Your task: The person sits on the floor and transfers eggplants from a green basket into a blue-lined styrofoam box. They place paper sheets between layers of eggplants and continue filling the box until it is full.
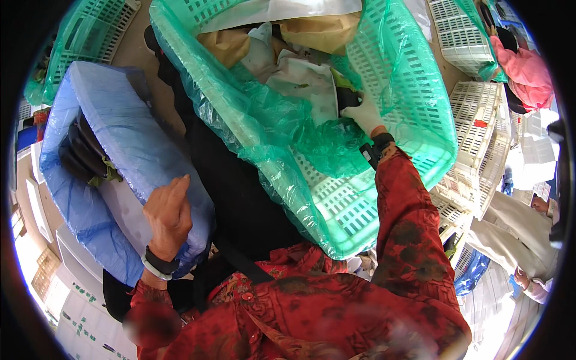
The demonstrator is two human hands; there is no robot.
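Observation:
My right hand, in a pale glove, is deep in a large crate lined with green plastic film. Its fingers grip a dark eggplant by the crate's inner right side; the eggplant's green cap points away from me. Bare and loosely curled, my left hand hovers over the near right side of a box wrapped in blue film. I see nothing in its fingers, though the palm is hidden. Several glossy eggplants lie at the far end of that box, beside a pale liner.
Brown paper and white paper sheets lie in the crate. Stacked white crates stand to the right, near a person in pink and another in pale trousers. White boxes bearing writing are at lower left.

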